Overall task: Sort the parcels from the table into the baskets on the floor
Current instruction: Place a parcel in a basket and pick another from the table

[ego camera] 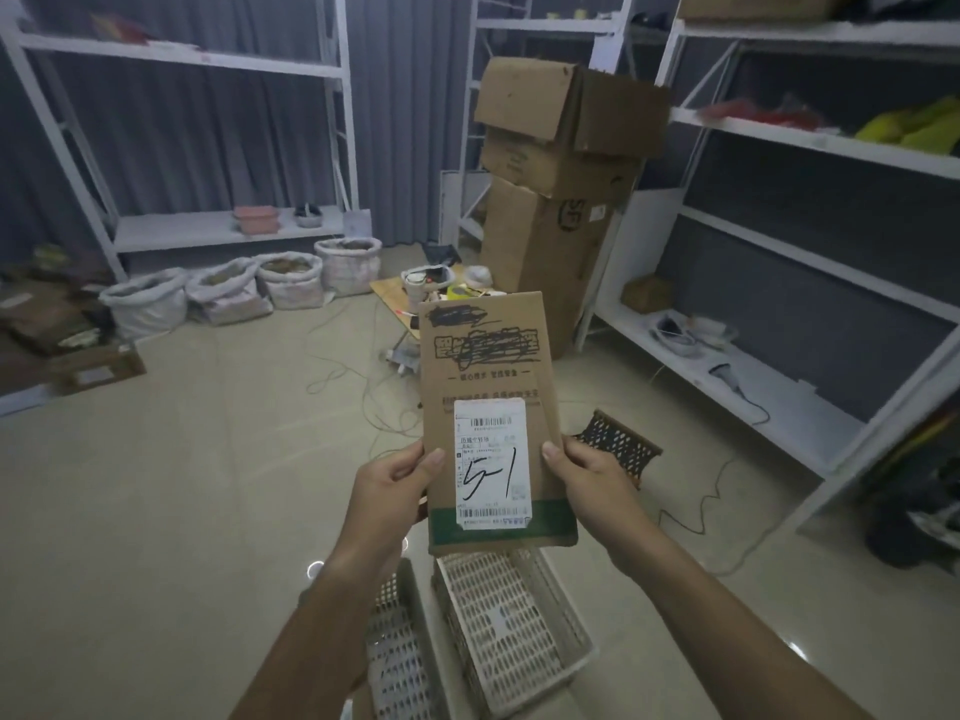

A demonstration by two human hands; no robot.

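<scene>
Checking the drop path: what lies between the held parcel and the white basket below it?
Nothing: in the head view the parcel hangs directly over the white basket, open air between.

This is a small stockroom or parcel-sorting room: white metal shelving racks (208, 59) line grey-curtained walls, tall stacked brown cardboard cartons (558, 200) stand in the corner, filled white woven sacks (244, 291) sit on the beige tiled floor (182, 485), beside white perforated plastic baskets (511, 631).

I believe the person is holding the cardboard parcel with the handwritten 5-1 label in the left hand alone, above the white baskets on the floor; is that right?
Not quite: the head view shows both hands on it. The left hand grips the left edge of the cardboard parcel and the right hand grips its right edge. The rest holds: the label reads 5-1, above the white baskets.
</scene>
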